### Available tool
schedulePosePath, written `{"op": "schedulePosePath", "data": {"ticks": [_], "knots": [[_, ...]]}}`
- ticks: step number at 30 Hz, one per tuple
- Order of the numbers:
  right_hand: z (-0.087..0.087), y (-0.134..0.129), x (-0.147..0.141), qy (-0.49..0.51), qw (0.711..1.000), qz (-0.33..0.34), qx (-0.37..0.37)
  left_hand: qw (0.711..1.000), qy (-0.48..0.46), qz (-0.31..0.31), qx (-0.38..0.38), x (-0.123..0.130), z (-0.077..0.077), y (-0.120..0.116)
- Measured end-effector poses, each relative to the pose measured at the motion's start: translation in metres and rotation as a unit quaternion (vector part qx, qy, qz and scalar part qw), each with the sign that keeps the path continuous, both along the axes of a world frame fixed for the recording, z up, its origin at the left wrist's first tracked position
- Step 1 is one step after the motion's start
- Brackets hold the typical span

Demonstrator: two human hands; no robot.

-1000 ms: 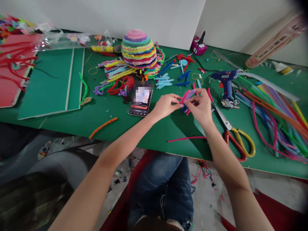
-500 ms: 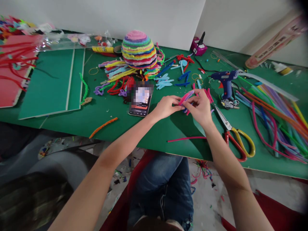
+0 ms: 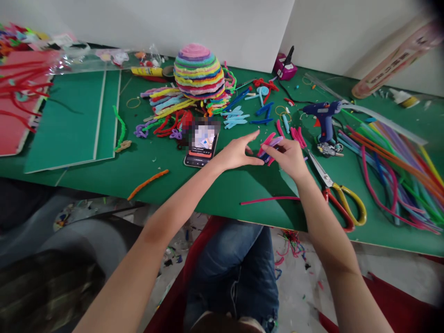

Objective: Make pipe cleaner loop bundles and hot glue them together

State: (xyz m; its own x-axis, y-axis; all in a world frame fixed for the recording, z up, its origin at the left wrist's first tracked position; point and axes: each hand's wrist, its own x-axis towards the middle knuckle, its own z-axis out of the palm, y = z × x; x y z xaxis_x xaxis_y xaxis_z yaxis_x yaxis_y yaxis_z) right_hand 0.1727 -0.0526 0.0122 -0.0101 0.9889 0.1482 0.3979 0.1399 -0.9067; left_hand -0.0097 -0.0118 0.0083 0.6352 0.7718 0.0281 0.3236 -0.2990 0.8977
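Note:
Between the fingers of my right hand (image 3: 290,156) is a small bundle of pink and purple pipe cleaner pieces (image 3: 269,144), held just over the green table. My left hand (image 3: 241,150) is spread beside the bundle on its left, thumb and fingers apart, with nothing in it. Blue and pink pieces show below the bundle; my fingers partly hide them. A phone (image 3: 201,147) with a lit screen lies left of my left hand. One long pink pipe cleaner (image 3: 267,200) lies near the table edge, its right end hidden by my right forearm.
Scissors (image 3: 328,178) with red and yellow handles lie right of my right forearm. Behind them stands a blue glue gun (image 3: 324,118). Loose pipe cleaners (image 3: 391,171) cover the table's right side. At the back sits a striped pipe cleaner dome (image 3: 199,74), near light blue pieces (image 3: 236,118).
My left hand has let go of the pink and purple bundle and opened, drawing slightly left. The right hand keeps hold of it. The whole view has shifted slightly.

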Motion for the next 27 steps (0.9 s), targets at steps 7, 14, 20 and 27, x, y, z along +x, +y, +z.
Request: {"op": "schedulePosePath", "data": {"ticks": [7, 14, 20, 27], "knots": [[-0.001, 0.002, 0.007, 0.048, 0.997, 0.007, -0.052, 0.988, -0.023, 0.018, -0.151, -0.001, 0.005, 0.001], [-0.003, 0.001, 0.002, 0.104, 0.989, 0.007, -0.107, 0.981, -0.03, 0.027, -0.189, 0.003, 0.004, -0.002], [-0.001, 0.001, -0.003, 0.137, 0.985, -0.03, -0.105, 0.976, -0.049, 0.064, -0.205, 0.007, 0.008, -0.004], [0.001, 0.001, -0.004, 0.138, 0.985, -0.044, -0.089, 0.979, -0.054, 0.076, -0.18, 0.008, 0.009, -0.007]]}}
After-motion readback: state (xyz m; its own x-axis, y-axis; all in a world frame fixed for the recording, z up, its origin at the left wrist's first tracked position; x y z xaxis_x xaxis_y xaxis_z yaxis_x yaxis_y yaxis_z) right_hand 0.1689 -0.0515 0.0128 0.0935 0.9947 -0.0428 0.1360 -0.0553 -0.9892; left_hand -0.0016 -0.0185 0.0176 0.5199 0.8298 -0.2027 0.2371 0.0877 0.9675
